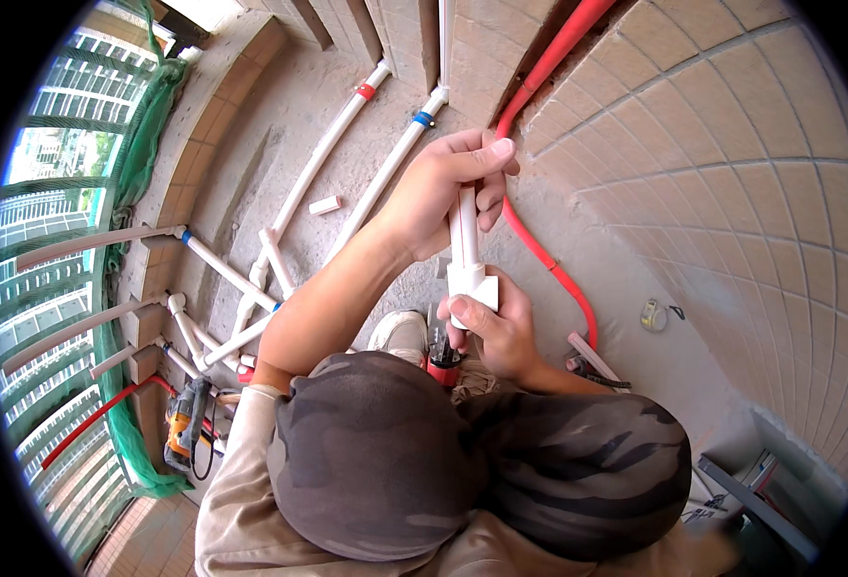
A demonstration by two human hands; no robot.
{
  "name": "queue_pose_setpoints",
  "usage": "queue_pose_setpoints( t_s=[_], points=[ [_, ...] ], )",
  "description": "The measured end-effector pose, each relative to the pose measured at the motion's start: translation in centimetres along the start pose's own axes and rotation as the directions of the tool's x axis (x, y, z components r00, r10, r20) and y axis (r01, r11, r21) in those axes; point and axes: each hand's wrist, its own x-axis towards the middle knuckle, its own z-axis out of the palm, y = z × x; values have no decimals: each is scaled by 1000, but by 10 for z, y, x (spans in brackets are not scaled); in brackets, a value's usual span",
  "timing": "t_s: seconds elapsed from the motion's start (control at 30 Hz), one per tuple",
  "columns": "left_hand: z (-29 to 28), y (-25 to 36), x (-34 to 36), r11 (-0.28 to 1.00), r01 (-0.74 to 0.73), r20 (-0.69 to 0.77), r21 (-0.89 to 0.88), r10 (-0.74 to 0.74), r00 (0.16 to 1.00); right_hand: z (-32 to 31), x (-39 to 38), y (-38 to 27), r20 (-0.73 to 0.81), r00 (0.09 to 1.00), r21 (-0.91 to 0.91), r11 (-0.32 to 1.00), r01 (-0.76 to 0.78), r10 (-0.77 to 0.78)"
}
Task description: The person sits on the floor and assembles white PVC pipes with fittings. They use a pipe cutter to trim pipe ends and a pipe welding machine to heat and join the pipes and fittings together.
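My left hand [457, 178] is wrapped round the upper part of a short white plastic pipe [463, 231]. The pipe's near end sits in a white tee fitting [472, 286] with a side branch pointing right. Fingers and thumb of my right hand [501, 322] close round the tee from below and the right. Just below it, between my knees, is a red tool with a metal end [443, 365]; its lower part is hidden. Under the pipe, one light shoe [398, 334] shows on the floor. My left fingers hide the pipe's far end.
Two long white pipes [332, 149] with red and blue clips run along the floor to the wall. A red conduit [563, 274] curves on the right. A loose white pipe piece [326, 205], tape measure [653, 314] and orange power tool [185, 423] lie around. Green netting [145, 144] borders the left.
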Motion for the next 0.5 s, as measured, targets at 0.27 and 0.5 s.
queue_pose_setpoints(
  t_s=[0.27,0.5],
  points=[
    [9,-22,-23,967,45,224,-252,13,975,-5,-18,16,149,988,276,961,0,-43],
    [15,-29,-28,985,72,144,-160,-49,988,-2,-27,16,113,991,403,915,19,-71]
  ],
)
